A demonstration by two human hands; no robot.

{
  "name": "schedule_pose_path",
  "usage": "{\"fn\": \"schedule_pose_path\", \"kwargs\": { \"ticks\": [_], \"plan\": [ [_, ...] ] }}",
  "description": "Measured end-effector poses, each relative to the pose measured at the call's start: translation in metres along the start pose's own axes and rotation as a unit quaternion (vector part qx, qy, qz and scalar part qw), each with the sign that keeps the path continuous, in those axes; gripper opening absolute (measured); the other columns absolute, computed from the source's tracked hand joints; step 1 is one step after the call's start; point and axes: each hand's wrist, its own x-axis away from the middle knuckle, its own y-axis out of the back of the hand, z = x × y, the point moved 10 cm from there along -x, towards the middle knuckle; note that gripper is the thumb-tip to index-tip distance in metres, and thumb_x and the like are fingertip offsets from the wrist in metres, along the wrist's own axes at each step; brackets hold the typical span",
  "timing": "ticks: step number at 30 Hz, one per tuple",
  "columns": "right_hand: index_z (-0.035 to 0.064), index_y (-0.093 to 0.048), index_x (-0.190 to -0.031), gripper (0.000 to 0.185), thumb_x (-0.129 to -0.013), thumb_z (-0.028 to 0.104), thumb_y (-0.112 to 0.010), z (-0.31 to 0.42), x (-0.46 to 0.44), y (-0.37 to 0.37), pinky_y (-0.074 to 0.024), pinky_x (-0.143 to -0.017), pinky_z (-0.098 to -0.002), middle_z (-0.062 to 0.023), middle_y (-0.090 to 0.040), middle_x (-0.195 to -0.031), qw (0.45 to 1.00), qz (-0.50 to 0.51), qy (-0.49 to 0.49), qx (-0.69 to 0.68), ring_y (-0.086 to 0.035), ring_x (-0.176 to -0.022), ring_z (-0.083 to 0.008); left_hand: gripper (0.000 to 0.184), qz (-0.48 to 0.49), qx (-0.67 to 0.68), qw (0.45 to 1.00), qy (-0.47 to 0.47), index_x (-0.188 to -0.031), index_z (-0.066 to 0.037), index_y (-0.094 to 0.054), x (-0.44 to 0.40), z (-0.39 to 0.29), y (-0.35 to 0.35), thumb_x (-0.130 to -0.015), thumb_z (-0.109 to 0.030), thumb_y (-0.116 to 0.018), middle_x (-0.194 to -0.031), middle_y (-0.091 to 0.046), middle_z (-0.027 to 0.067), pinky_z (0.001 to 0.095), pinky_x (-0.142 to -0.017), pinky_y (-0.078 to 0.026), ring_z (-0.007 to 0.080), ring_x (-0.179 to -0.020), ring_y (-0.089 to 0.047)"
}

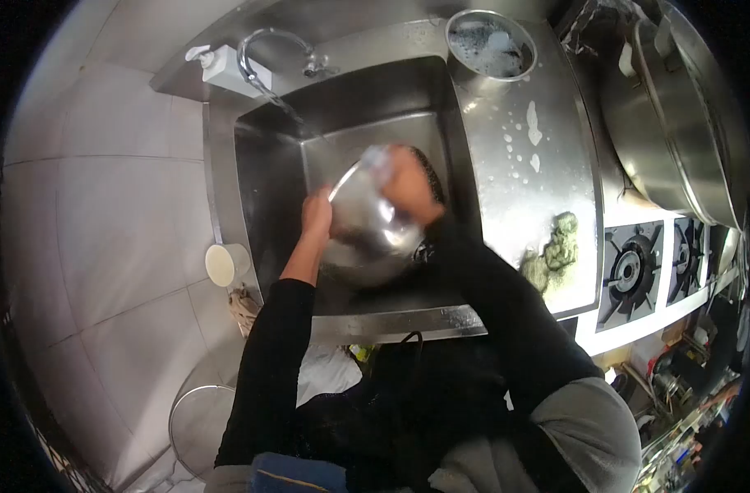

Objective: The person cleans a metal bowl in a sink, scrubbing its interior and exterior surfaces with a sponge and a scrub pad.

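Head view: metal bowl (360, 209) held over sink (266, 185). Left hand (316, 212) curled closed on bowl's left rim. Right hand (411, 189) blurred at bowl's right side; finger opening, grip can't tell. Faucet (312, 66) running, upper left. Bench (498, 218) right: metal container (483, 84) with suds, greenish scrubber (563, 240) nearer wearer.

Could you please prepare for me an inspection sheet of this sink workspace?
Surface: steel counter marked with white suds, right of the sink.
Job's things: shiny metal bowl held at the sink; water running from the faucet.
Clutter: sudsy metal container, greenish bundle, white pump bottle, pale cup.
Hands: left hand holds the bowl's rim; right hand is blurred at the bowl, grip unclear.
Cables: nothing seen.
Surroundings: gas burner and large metal vessel at right; pale tiles at left.
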Motion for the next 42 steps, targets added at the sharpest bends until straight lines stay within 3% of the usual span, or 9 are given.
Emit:
{"fn": "schedule_pose_path", "kwargs": {
  "ticks": [3, 9, 11, 17, 24, 29, 33, 37, 42],
  "plan": [
    [0.0028, -0.065, -0.096, 0.021, -0.088, 0.022, -0.061, -0.053, -0.024, 0.026, -0.0486, -0.085, -0.0489, -0.0223, -0.062, -0.094, 0.969, -0.174, -0.038, 0.173, -0.059, -0.093, -0.0397, 0.048, -0.062, -0.157, 0.968, -0.186, -0.116, 0.002, -0.065, 0.021, -0.023, -0.003, -0.098, -0.037, -0.046, -0.124, -0.063, 0.0210, 0.0402, -0.098, -0.042, 0.0338, -0.116, -0.058],
    [0.0002, -0.063, -0.090, 0.017, -0.083, 0.016, -0.066, 0.080, 0.040, 0.016, -0.0466, -0.087, -0.0472, -0.0216, -0.062, -0.095, 0.932, -0.045, 0.352, 0.074, -0.057, -0.095, -0.0392, 0.044, 0.024, -0.054, 0.983, -0.175, -0.113, 0.002, -0.066, 0.015, 0.005, -0.006, -0.098, -0.035, -0.046, -0.113, -0.066, 0.0198, 0.0394, -0.093, -0.042, 0.0339, -0.105, -0.059],
    [-0.0009, -0.065, -0.094, 0.020, -0.086, 0.017, -0.061, -0.047, -0.002, 0.053, -0.0479, -0.084, -0.0436, -0.0218, -0.062, -0.098, 0.982, -0.128, -0.130, -0.042, -0.059, -0.096, -0.0374, 0.044, -0.003, -0.085, 0.980, -0.181, -0.112, 0.002, -0.066, 0.024, 0.011, 0.005, -0.098, -0.035, -0.045, -0.112, -0.066, 0.0205, 0.0398, -0.092, -0.042, 0.0348, -0.103, -0.060],
    [0.0029, -0.066, -0.094, 0.019, -0.077, 0.011, -0.061, 0.061, 0.029, 0.025, -0.0479, -0.081, -0.0480, -0.0169, -0.064, -0.095, 0.945, -0.200, 0.218, 0.140, -0.059, -0.088, -0.0362, 0.045, 0.004, -0.121, 0.982, -0.148, -0.115, 0.001, -0.065, -0.001, 0.026, -0.002, -0.098, -0.035, -0.045, -0.115, -0.065, 0.0204, 0.0389, -0.095, -0.042, 0.0333, -0.107, -0.059],
    [-0.0005, -0.064, -0.096, 0.020, -0.091, 0.016, -0.053, -0.123, 0.026, 0.037, -0.0470, -0.083, -0.0462, -0.0227, -0.064, -0.092, 0.943, -0.140, -0.302, -0.032, -0.062, -0.087, -0.0377, 0.058, -0.013, -0.133, 0.970, -0.201, -0.122, 0.001, -0.063, 0.012, -0.004, 0.007, -0.100, -0.048, -0.041, -0.119, -0.064, 0.0226, 0.0396, -0.100, -0.041, 0.0344, -0.111, -0.059],
    [-0.0010, -0.061, -0.096, 0.020, -0.081, 0.012, -0.059, 0.069, 0.094, 0.005, -0.0406, -0.084, -0.0590, -0.0220, -0.059, -0.096, 0.960, -0.143, 0.183, 0.159, -0.056, -0.096, -0.0419, 0.064, -0.005, -0.212, 0.967, -0.143, -0.115, 0.004, -0.065, 0.008, 0.006, 0.005, -0.099, -0.053, -0.042, -0.114, -0.067, 0.0170, 0.0396, -0.096, -0.044, 0.0272, -0.106, -0.061],
    [-0.0016, -0.051, -0.119, 0.037, -0.097, 0.028, -0.050, -0.111, 0.042, 0.030, -0.0459, -0.087, -0.0471, -0.0279, -0.060, -0.107, 0.958, -0.118, -0.251, -0.071, -0.058, -0.098, -0.0435, 0.049, -0.034, 0.194, 0.975, -0.105, -0.110, -0.005, -0.066, 0.035, 0.113, 0.045, -0.100, -0.047, -0.043, -0.101, -0.067, 0.0046, 0.0350, -0.076, -0.050, 0.0176, -0.088, -0.063],
    [0.0044, -0.056, -0.120, 0.035, -0.095, 0.029, -0.055, -0.099, 0.023, 0.018, -0.0439, -0.100, -0.0445, -0.0281, -0.060, -0.120, 0.945, 0.024, -0.327, 0.016, -0.055, -0.116, -0.0431, 0.049, 0.169, 0.117, 0.971, -0.120, -0.118, -0.001, -0.063, 0.001, 0.031, 0.021, -0.101, -0.042, -0.042, -0.105, -0.067, 0.0099, 0.0378, -0.087, -0.048, 0.0245, -0.096, -0.062],
    [0.0040, -0.057, -0.120, 0.037, -0.088, 0.023, -0.062, 0.088, 0.096, -0.024, -0.0353, -0.107, -0.0457, -0.0279, -0.052, -0.130, 0.931, 0.100, 0.331, 0.118, -0.046, -0.128, -0.0390, 0.054, -0.020, -0.039, 0.987, -0.157, -0.119, 0.007, -0.062, -0.018, -0.016, 0.012, -0.099, -0.041, -0.047, -0.117, -0.064, 0.0261, 0.0406, -0.094, -0.043, 0.0354, -0.109, -0.060]
  ]
}}
